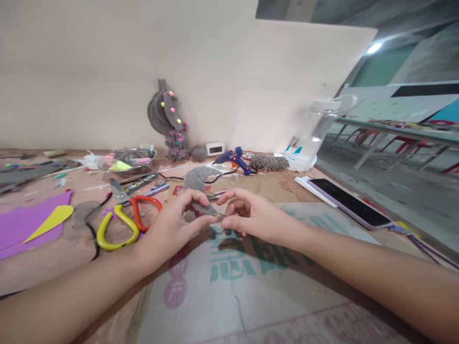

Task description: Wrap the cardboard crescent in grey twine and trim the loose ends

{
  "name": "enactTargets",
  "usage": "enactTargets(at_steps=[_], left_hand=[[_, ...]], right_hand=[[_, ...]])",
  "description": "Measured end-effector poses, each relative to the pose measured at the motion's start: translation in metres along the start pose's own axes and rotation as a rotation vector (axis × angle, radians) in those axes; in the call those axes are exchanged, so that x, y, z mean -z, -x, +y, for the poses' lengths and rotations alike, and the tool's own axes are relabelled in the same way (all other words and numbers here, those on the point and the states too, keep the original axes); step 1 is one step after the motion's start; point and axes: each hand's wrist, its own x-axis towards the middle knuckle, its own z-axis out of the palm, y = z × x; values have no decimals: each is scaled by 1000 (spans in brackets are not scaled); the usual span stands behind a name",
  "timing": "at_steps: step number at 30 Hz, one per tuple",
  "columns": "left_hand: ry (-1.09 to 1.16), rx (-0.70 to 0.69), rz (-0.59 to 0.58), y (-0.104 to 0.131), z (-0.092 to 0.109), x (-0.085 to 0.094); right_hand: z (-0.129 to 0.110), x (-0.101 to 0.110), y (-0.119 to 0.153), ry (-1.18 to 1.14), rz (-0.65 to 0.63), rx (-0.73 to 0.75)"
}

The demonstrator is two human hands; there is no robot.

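Observation:
A grey yarn-wrapped crescent (195, 179) stands tilted over the printed sheet, its lower tip between my two hands. My left hand (190, 215) is closed round the lower part of the crescent, thumb and fingers pinching near the tip. On the right, my right hand (247, 215) has its thumb and index finger at that same tip, where a small yellowish spot shows; the other fingers are curled. Just behind the crescent lies a blue glue gun (234, 159), and beside it a bundle of grey yarn (270, 162).
Scissors with red and yellow handles (118, 229) lie left of my hands, near purple sheets (32, 222). A phone (349, 201) and a clear bottle (308, 138) stand to the right. A decorated crescent (167, 112) leans on the wall near a small clock (215, 149).

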Motion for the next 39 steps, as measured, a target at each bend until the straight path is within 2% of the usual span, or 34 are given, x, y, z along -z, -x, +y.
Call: enactTargets(at_steps=[5, 10, 15, 23, 31, 39], left_hand=[[20, -19, -12, 0, 2, 1], [9, -37, -12, 1, 3, 1], [-61, -64, 14, 1, 2, 0], [7, -44, 9, 1, 6, 0], [-7, -91, -7, 2, 3, 0], [-55, -133, 26, 3, 5, 1]], right_hand=[[-4, 3, -2, 107, 110, 43], [-7, 0, -3, 76, 167, 44], [-2, -4, -4, 35, 148, 63], [0, -7, -4, -12, 121, 51], [-1, -8, -3, -9, 137, 37], [-3, -8, -3, 7, 131, 45]])
